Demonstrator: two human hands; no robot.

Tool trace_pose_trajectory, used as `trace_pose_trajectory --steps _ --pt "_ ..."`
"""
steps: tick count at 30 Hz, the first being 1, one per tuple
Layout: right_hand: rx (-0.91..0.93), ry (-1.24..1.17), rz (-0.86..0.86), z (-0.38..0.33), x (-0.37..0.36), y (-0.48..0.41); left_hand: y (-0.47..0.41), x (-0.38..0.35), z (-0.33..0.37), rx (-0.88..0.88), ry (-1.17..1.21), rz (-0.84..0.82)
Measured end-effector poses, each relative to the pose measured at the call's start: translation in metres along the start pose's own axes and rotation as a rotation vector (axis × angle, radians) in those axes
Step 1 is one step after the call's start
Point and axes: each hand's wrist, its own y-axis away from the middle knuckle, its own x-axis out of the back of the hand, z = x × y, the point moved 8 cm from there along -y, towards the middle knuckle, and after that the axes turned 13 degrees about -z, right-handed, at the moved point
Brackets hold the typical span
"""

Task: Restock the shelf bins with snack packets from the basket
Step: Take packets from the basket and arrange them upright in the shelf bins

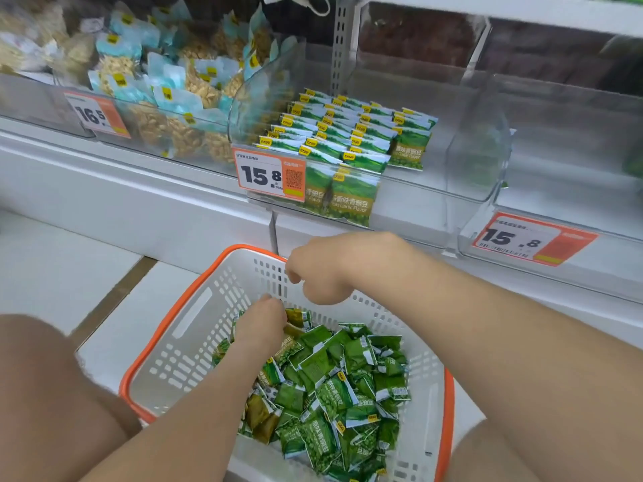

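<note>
An orange 15.8 price label [269, 175] hangs right of blue-topped nut bags [167, 85]

One basket [163, 342], two hands [259, 325] [323, 269], three price tags [269, 175] [97, 114] [532, 240], perhaps fifty packets [327, 394].

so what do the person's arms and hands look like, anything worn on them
The left hand and the right hand are both bare: no gloves, rings or watch show. The forearms are bare as well, with no sleeve, bracelet, strap or marking in view out to the edges of the picture.
</note>
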Motion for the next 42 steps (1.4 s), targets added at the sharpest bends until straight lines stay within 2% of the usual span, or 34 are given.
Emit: trace_pose_trajectory --steps 3,7,13,19,21,25,27,30,32,34,37,39,42 --pt "-0.026 -0.016 0.020 0.012 0.002 0.011 0.011 0.025 0.018 -0.113 0.191 0.070" --pt "-0.096 -0.032 0.058 0.039 0.003 0.027 0.039 0.066 0.054 -0.243 0.366 0.012" --pt "-0.172 -0.134 0.032 0.063 -0.015 0.064 0.101 0.122 0.083 -0.263 0.764 -0.080" --pt "-0.037 -0.583 0.208 0.065 -0.008 0.088 0.144 0.170 0.105 -0.338 0.942 -0.016" --pt "0.022 -0.798 0.259 0.069 -0.004 0.098 0.153 0.189 0.115 -0.394 0.895 0.013" --pt "0.117 -1.205 0.285 0.077 -0.002 0.107 0.163 0.236 0.124 -0.451 0.521 0.282" --pt "0.153 -1.339 0.328 0.083 0.001 0.108 0.158 0.243 0.126 -0.462 0.465 0.228" --pt "0.195 -1.464 0.353 0.089 0.002 0.107 0.149 0.240 0.124 -0.471 0.541 0.051" --pt "0.202 -1.500 0.361 0.090 0.003 0.107 0.146 0.244 0.123 -0.484 0.597 0.061" --pt "0.211 -1.545 0.391 0.091 0.006 0.110 0.145 0.254 0.126 -0.488 0.597 0.137" --pt "0.155 -1.550 0.536 0.100 0.016 0.117 0.144 0.266 0.135 -0.495 0.534 0.242" --pt "-0.013 -1.376 0.736 0.117 0.027 0.126 0.141 0.276 0.143 -0.504 0.451 0.318" --pt "-0.284 -1.079 1.073 0.144 0.042 0.142 0.131 0.285 0.154 -0.470 0.205 0.400"
